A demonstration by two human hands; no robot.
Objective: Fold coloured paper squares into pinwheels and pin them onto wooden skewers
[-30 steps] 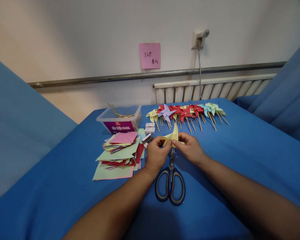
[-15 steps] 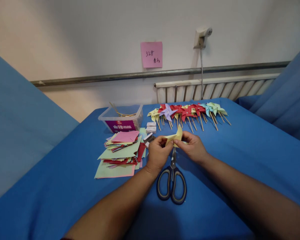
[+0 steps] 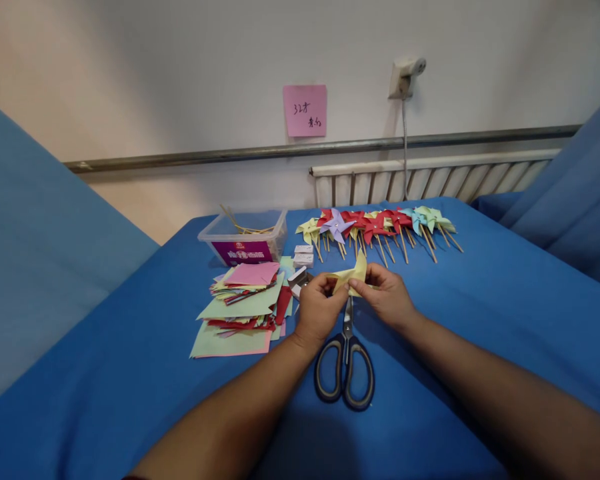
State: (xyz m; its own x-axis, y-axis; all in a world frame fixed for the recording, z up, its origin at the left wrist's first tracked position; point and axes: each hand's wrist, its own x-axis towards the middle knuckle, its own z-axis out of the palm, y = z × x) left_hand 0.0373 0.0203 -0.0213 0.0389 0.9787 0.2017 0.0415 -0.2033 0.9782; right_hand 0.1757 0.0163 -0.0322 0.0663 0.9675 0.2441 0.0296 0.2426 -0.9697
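A yellow paper pinwheel point(image 3: 353, 273), partly folded, is held up between both hands over the table. My left hand point(image 3: 320, 303) pinches its left side, and my right hand point(image 3: 387, 297) pinches it at the right near the centre. One blade of the paper points upward; fingers cover much of the rest. Below the hands lie scissors point(image 3: 347, 367) with dark handles, their blades partly hidden under the hands. Just left of my left hand sits a small open box point(image 3: 299, 280).
Stacked coloured paper point(image 3: 245, 307) lies to the left, with a clear plastic box point(image 3: 245, 233) holding sticks behind it. Small white boxes point(image 3: 303, 257) stand beside it. Several finished pinwheels point(image 3: 375, 227) on sticks lie along the back. Blue curtains point(image 3: 575, 180) hang at both sides.
Both hands keep their pinch on the yellow paper, almost unmoved. The whole view has shifted very slightly.
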